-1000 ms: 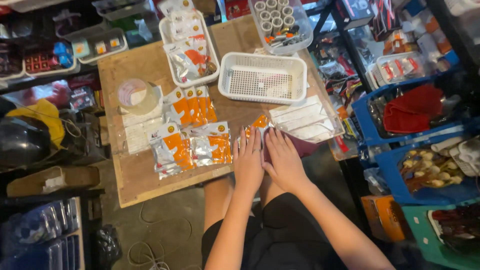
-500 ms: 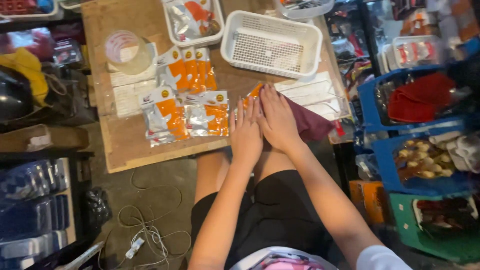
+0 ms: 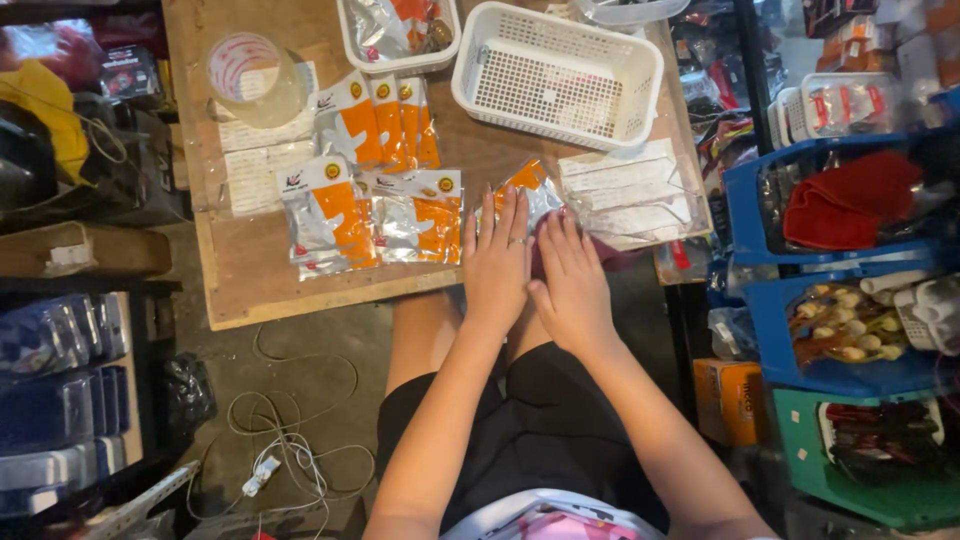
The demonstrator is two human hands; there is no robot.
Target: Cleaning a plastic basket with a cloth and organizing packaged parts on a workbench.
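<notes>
My left hand [image 3: 496, 262] and my right hand [image 3: 570, 283] lie flat, side by side, at the near edge of a wooden board table [image 3: 258, 270]. Both press down on an orange and clear plastic packet [image 3: 531, 185] that peeks out past the fingertips. The fingers are stretched out and close together. To the left lie several matching orange and silver packets [image 3: 372, 208] in two rows. Just right of my hands sits a stack of clear flat bags [image 3: 630, 190].
An empty white perforated basket [image 3: 556, 74] stands behind my hands. A smaller white tray [image 3: 398, 30] with packets is at the back, a tape roll [image 3: 250, 72] at back left. Blue crates [image 3: 840, 270] with goods stand right; cables [image 3: 295, 440] lie on the floor.
The camera view has tilted down and nearer, so the table sits higher in view. My hands stay pressed flat on the packet at the table edge.
</notes>
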